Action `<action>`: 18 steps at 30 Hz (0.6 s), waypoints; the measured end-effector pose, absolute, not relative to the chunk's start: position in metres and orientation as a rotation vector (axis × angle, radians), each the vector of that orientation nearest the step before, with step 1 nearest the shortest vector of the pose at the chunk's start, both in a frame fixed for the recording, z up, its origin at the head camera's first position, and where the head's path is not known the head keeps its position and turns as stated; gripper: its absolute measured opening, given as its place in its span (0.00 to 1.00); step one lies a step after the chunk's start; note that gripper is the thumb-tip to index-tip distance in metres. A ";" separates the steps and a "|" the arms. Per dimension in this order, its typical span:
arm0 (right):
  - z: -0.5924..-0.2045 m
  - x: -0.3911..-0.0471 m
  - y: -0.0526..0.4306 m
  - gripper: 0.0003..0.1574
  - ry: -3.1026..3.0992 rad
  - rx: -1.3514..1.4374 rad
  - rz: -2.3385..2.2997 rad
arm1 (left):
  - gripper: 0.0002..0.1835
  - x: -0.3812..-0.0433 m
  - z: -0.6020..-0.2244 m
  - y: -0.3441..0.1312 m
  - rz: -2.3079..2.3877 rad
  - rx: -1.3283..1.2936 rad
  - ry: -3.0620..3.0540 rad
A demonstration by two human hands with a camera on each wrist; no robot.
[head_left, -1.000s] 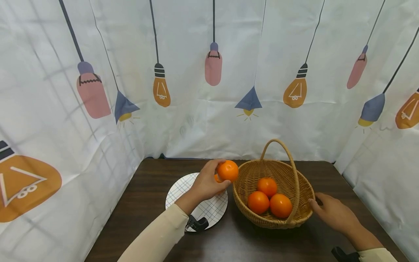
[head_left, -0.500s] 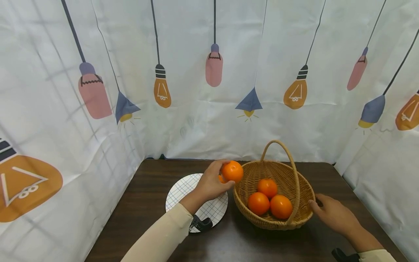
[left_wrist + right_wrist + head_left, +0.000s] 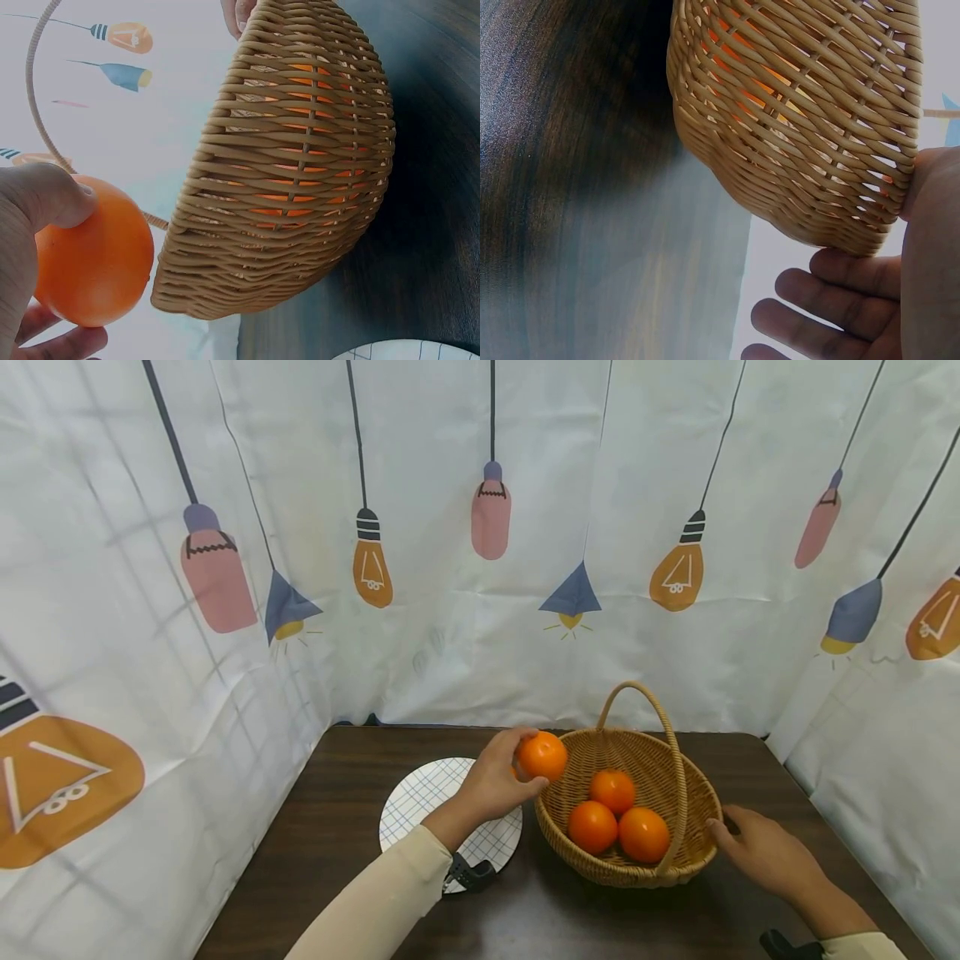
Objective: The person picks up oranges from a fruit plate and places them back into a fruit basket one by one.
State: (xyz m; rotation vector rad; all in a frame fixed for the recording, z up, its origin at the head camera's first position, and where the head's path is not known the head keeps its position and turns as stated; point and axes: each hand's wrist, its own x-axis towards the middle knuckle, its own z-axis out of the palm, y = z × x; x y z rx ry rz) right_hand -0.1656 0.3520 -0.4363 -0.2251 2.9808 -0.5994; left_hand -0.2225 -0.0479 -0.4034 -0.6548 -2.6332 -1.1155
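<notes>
In the head view, my left hand [image 3: 498,781] grips an orange [image 3: 543,756] beside the left rim of a wicker basket [image 3: 557,837]. The left wrist view has the thumb on top of this orange [image 3: 97,259] and fingers beneath, apart from the basket's outer wall [image 3: 285,165]. Three oranges [image 3: 613,790] lie in the basket, whose handle arches upright. On the right, my right hand [image 3: 772,852] pinches the basket's rim. Seen from the right wrist, the thumb is at the rim and a fingertip [image 3: 838,264] touches the woven wall [image 3: 802,112]; the other fingers spread below.
A round white plate [image 3: 420,806] with a grid pattern lies left of the basket, partly covered by my left arm. A sliver of orange colour shows behind the left hand. The dark wooden table [image 3: 315,860] meets a white printed curtain [image 3: 465,652] behind and at both sides.
The left hand has carried its orange rightward, from over the plate's right edge to the basket's left rim. The right hand and basket stay in place.
</notes>
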 end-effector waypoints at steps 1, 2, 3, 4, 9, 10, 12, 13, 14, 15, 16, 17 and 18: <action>-0.436 -0.165 0.352 0.48 2.981 -0.224 -0.598 | 0.36 -0.222 -0.403 -0.047 -1.113 -0.659 -2.630; -0.436 -0.165 0.352 0.48 2.982 -0.224 -0.599 | 0.36 -0.222 -0.403 -0.046 -1.111 -0.664 -2.627; -0.436 -0.165 0.352 0.48 2.982 -0.222 -0.598 | 0.36 -0.222 -0.404 -0.045 -1.106 -0.670 -2.624; -0.436 -0.165 0.352 0.48 2.984 -0.221 -0.597 | 0.36 -0.222 -0.404 -0.043 -1.103 -0.673 -2.623; -0.437 -0.165 0.352 0.48 2.988 -0.220 -0.597 | 0.36 -0.221 -0.404 -0.039 -1.097 -0.683 -2.663; -0.438 -0.165 0.352 0.48 2.987 -0.222 -0.599 | 0.36 -0.221 -0.405 -0.039 -1.107 -0.680 -2.676; -0.438 -0.165 0.352 0.47 2.987 -0.223 -0.604 | 0.35 -0.220 -0.405 -0.039 -1.128 -0.677 -2.699; -0.438 -0.165 0.352 0.47 2.986 -0.224 -0.608 | 0.35 -0.219 -0.405 -0.039 -1.136 -0.677 -2.707; -0.438 -0.165 0.352 0.47 2.986 -0.224 -0.611 | 0.34 -0.219 -0.405 -0.040 -1.145 -0.677 -2.709; -0.438 -0.165 0.352 0.46 2.985 -0.224 -0.614 | 0.34 -0.219 -0.405 -0.040 -1.142 -0.678 -2.709; -0.438 -0.165 0.352 0.46 2.984 -0.224 -0.616 | 0.34 -0.219 -0.405 -0.041 -1.132 -0.672 -2.710; -0.438 -0.166 0.352 0.46 2.985 -0.224 -0.617 | 0.34 -0.219 -0.406 -0.042 -1.127 -0.671 -2.708; -0.438 -0.166 0.352 0.46 2.984 -0.223 -0.616 | 0.34 -0.219 -0.407 -0.043 -1.119 -0.671 -2.707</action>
